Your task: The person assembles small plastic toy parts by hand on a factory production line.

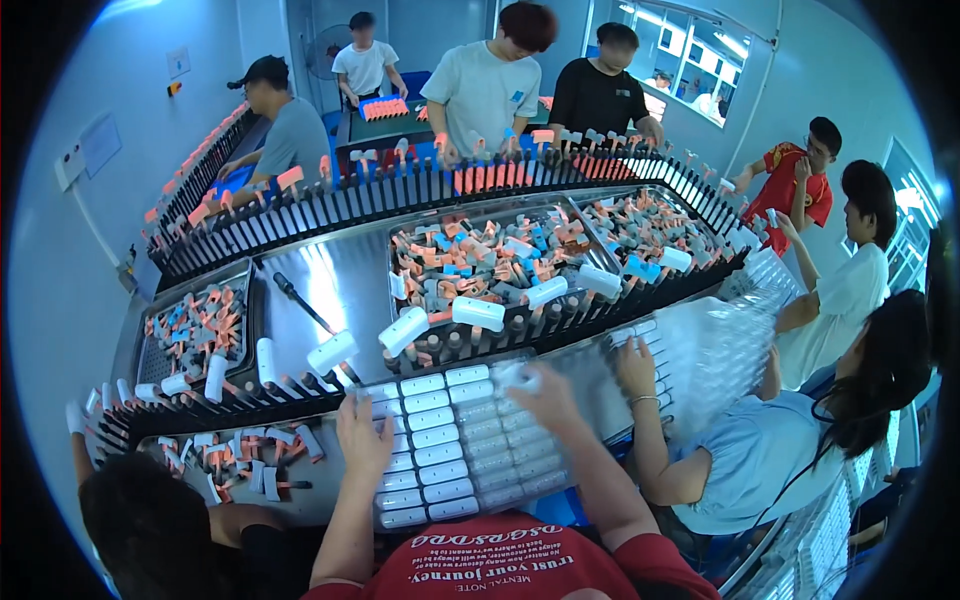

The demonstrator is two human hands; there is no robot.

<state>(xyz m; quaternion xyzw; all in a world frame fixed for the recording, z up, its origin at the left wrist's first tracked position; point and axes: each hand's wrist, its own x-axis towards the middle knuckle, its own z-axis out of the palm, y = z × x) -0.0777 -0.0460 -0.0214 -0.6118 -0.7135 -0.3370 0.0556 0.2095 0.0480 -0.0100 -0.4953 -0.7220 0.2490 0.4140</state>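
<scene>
A clear plastic blister tray [508, 462] lies before me at the table's near side. White rectangular plastic cases [442, 454] fill its left columns, while the pockets on the right show transparent. My left hand [364, 438] is closed at the tray's left edge, thumb and fingers bent around it. Over the upper right pockets is my right hand [548, 398], somewhat blurred, with its fingers closed on a white plastic case [520, 378] partly hidden by them.
White cases sit on upright posts along a black rack [480, 345] just beyond the tray. Behind it, a metal bin [490, 250] holds many orange, grey and blue-tipped parts. On my right a co-worker's hand [636, 368] handles stacked clear trays [715, 350]; another person sits close on my left.
</scene>
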